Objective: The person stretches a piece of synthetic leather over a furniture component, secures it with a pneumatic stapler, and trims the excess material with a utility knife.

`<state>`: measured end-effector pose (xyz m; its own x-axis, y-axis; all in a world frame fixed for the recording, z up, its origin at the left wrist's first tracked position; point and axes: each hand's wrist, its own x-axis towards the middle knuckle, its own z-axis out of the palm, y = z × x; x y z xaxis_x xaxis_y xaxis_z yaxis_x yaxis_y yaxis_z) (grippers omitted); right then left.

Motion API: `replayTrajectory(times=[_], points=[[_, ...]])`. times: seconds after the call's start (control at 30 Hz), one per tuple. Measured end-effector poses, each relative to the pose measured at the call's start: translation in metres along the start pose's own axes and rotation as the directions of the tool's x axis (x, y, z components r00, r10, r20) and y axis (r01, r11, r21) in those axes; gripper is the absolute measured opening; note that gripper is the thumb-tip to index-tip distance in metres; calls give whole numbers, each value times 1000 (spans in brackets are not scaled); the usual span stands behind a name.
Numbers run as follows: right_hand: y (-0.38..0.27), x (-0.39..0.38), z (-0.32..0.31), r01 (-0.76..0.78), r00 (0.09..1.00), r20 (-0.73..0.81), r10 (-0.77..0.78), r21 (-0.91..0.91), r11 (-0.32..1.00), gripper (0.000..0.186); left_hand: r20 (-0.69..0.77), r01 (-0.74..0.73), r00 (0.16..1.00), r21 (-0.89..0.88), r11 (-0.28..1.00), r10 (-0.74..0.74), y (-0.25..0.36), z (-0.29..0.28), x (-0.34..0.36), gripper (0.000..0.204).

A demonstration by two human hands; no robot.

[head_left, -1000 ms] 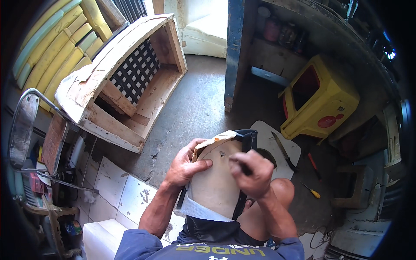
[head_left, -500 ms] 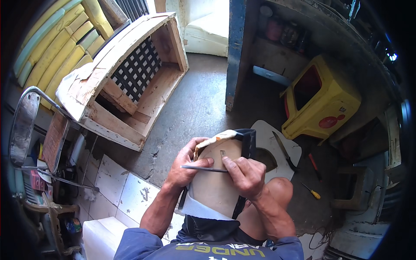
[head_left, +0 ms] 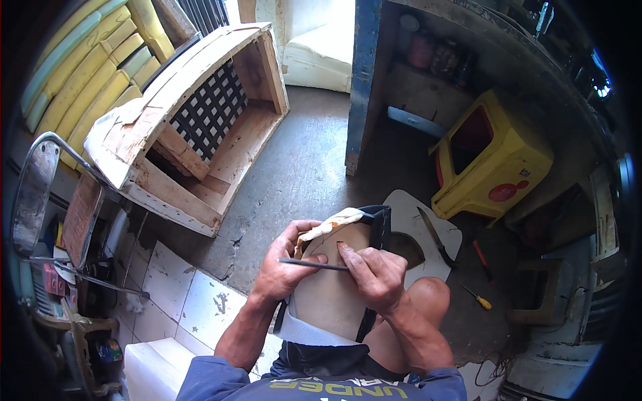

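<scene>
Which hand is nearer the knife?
Right. The right hand, holding a dark rod over the pale panel, is left of and nearer the body than the knife. The left hand is farther left, gripping the panel's left side.

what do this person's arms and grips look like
The left grip and right grip are bare, without gloves; the forearms are bare too, no watch visible. Short blue-grey sleeves belong to a shirt with green and white lettering.
</scene>
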<state>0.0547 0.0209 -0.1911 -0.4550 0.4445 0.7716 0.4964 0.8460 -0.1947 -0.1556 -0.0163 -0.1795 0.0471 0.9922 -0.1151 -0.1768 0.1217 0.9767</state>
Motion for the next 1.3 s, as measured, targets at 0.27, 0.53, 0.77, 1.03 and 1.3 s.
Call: replayTrajectory(times=[0.27,0.53,0.77,1.03,1.3], points=[[2,17,-15,92,974,198,-108,89,992,40,31,69,997,-106,992,-66,-5,-10,-3,63],[3,5,-9,76,985,152,-87,80,994,33,14,155,988,-7,988,-155,9,-3,-5,55],[-2,8,-8,41,994,92,-54,132,990,31,39,217,976,-32,976,-216,17,-3,-11,45],[-6,10,-14,26,981,183,-60,182,983,26,80,251,966,-61,966,-246,22,-4,-17,39],[-9,10,-21,-132,987,127,99,285,949,14,98,262,962,-89,961,-253,20,1,-14,42]])
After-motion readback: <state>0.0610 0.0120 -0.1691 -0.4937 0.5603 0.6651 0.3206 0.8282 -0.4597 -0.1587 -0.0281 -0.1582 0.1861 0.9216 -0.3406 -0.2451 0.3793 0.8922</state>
